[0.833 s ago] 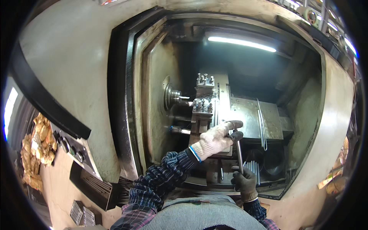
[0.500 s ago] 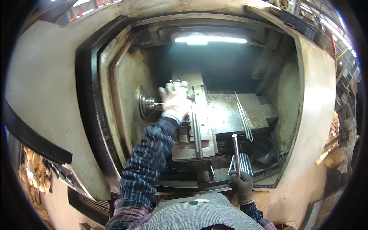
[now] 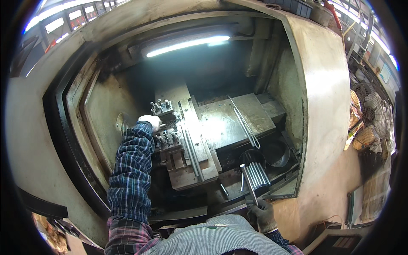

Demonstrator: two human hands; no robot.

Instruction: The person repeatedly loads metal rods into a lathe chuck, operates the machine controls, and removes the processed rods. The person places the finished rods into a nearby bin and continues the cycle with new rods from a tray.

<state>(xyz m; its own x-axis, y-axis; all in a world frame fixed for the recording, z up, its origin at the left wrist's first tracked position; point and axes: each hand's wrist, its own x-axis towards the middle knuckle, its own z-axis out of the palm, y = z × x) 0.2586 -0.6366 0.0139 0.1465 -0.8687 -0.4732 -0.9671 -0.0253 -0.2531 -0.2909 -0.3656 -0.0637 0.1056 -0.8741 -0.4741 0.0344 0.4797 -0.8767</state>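
Note:
My left hand (image 3: 151, 122), in a white glove, reaches deep into the lathe. It is beside the round spindle chuck (image 3: 122, 123), which it and its sleeve partly cover. Its fingers look curled, but whatever they hold, if anything, is hidden. Tool holders with bolts (image 3: 161, 106) stand just beyond it, and more bolted holders (image 3: 168, 138) are on its near side. Low on the right, my right hand (image 3: 262, 215), in a dark glove, is closed round the lower end of a metal rod (image 3: 250, 185). The rod points up and slightly left.
Several shiny rods (image 3: 256, 174) lie side by side near the front right, by dark round containers (image 3: 275, 155). Long rods (image 3: 193, 153) rest on the cross slide. A bent metal rod (image 3: 245, 125) lies across the flat plate (image 3: 225, 114). The door frame (image 3: 63, 114) borders the left.
The view has shifted and tilted. My left hand has gone from spread fingers above the tool slide to a curled shape near the chuck. My right hand still grips the rod.

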